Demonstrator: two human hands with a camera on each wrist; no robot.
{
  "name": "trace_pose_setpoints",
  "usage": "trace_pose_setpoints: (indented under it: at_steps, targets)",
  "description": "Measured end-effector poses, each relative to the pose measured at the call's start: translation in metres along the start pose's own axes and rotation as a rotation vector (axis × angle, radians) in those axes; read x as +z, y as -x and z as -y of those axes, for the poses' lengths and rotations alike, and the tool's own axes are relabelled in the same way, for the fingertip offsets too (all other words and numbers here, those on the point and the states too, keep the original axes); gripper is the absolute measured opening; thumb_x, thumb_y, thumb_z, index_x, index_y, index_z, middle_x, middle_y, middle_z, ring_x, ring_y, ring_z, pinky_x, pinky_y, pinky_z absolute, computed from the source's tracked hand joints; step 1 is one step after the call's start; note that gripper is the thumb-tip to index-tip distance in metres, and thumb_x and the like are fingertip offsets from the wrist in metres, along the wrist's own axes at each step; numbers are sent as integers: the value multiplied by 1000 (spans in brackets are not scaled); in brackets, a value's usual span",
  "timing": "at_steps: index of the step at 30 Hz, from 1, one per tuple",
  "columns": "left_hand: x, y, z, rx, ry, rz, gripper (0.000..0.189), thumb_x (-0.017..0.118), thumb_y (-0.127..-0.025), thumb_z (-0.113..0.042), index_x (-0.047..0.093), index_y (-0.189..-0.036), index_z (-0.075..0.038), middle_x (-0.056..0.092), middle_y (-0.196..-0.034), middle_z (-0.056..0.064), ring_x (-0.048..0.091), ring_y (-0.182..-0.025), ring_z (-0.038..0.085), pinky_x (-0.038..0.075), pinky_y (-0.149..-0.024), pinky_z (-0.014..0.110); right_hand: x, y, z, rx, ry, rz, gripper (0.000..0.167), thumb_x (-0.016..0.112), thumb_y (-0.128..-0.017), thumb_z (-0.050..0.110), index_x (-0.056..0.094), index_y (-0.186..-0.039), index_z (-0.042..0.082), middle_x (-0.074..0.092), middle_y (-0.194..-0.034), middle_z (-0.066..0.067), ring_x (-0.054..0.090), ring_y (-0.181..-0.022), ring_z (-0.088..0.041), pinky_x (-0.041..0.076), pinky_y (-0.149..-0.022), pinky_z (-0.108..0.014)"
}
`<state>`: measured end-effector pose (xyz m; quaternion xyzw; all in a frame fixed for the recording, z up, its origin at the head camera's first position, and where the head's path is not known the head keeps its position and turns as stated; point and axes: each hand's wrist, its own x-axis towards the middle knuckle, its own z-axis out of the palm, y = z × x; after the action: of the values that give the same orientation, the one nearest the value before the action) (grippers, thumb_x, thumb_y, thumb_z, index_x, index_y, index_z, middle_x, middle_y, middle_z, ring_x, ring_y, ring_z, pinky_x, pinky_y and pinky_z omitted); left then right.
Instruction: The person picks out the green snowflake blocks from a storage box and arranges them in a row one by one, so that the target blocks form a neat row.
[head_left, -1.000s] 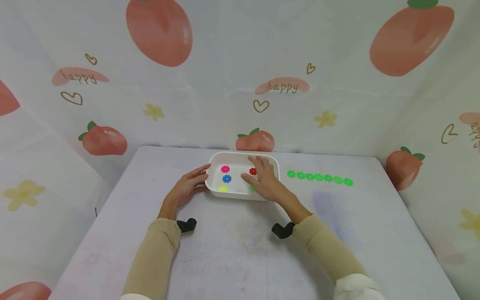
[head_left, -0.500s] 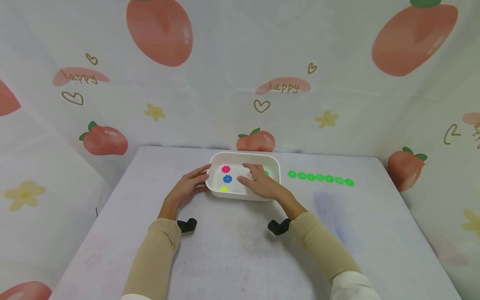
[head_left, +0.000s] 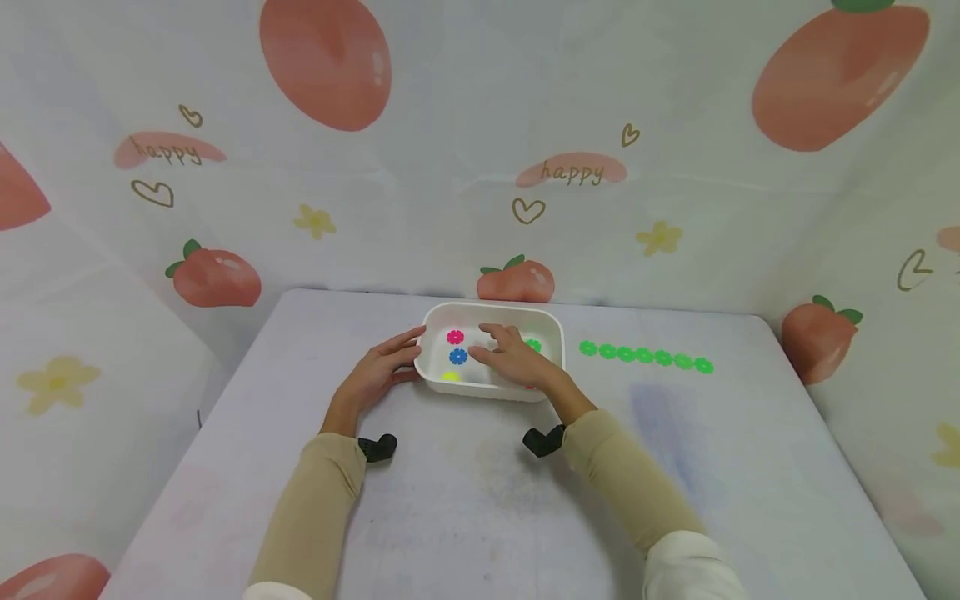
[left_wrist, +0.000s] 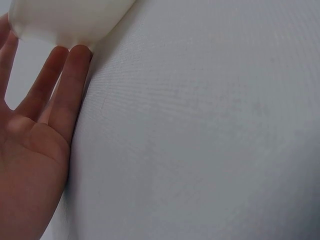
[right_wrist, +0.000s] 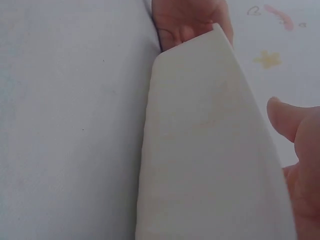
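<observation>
A white plastic tub (head_left: 480, 390) stands at the back of the table. My left hand (head_left: 372, 375) touches its left end with extended fingers; in the left wrist view the fingertips (left_wrist: 79, 52) meet the tub's wall. My right hand (head_left: 517, 360) reaches over the tub, thumb and index finger apart, with nothing visible between them. Inside lie small notched plastic discs: a pink disc (head_left: 455, 337), a blue disc (head_left: 458, 357), a yellow disc (head_left: 451, 377) partly behind the front wall, and a green disc (head_left: 533, 344). A sliver of red (head_left: 529, 387) shows under the right hand, which hides part of the tub floor.
Several green notched discs (head_left: 645, 355) lie in a row on the white table (head_left: 465, 500) to the right of the tub. A cloth backdrop (head_left: 420, 183) printed with peaches and hearts hangs behind the table.
My right hand has moved left within the tub and slightly nearer the person. The green disc at the right has come into view, and the red disc is now mostly covered. My left hand stays put.
</observation>
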<state>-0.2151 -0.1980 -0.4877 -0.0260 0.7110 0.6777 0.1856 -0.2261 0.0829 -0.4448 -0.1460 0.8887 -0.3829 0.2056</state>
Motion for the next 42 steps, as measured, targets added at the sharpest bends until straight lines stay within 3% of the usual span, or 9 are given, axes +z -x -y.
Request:
trace_pose_setpoints:
  at_steps: [8, 12, 22, 33, 42]
  targets:
    - [2, -1, 5, -2, 4, 10, 53, 60, -104, -29, 46, -154, -29, 45, -159, 10, 55, -132, 24, 52, -111, 38, 9, -15, -14, -45, -152, -169, 57, 69, -96, 38, 52, -147, 17, 60, -140, -9, 59, -127, -29, 52, -110, -46]
    - [2, -1, 4, -10, 6, -7, 51, 61, -103, -30, 49, -152, -31, 47, -158, 8, 55, -133, 25, 55, -107, 35, 11, -18, -15, -43, -153, -190, 50, 74, -93, 30, 60, -138, 14, 64, -133, -8, 59, -122, -28, 53, -108, -44]
    - [1, -1, 2, 48, 4, 27, 52, 58, -105, -23, 45, -155, -24, 49, -155, 14, 62, -121, 14, 57, -101, 31, 11, -20, -15, -15, 4, -218, 47, 80, -89, 22, 64, -131, 9, 65, -127, -11, 58, -117, -29, 52, -107, -42]
    - [1, 0, 0, 27, -4, 14, 52, 59, -104, -24, 46, -155, -25, 49, -153, 14, 62, -119, 14, 56, -104, 34, 15, -21, -16, 43, 87, -197, 43, 81, -88, 22, 67, -128, 13, 66, -120, -6, 57, -114, -24, 52, -107, -40]
    - [0, 0, -1, 16, -3, 12, 53, 60, -104, -25, 46, -155, -25, 48, -155, 14, 62, -119, 14, 56, -105, 34, 18, -22, -15, 7, 247, -161, 34, 79, -90, 22, 72, -122, 12, 62, -109, -5, 53, -105, -21, 51, -102, -37]
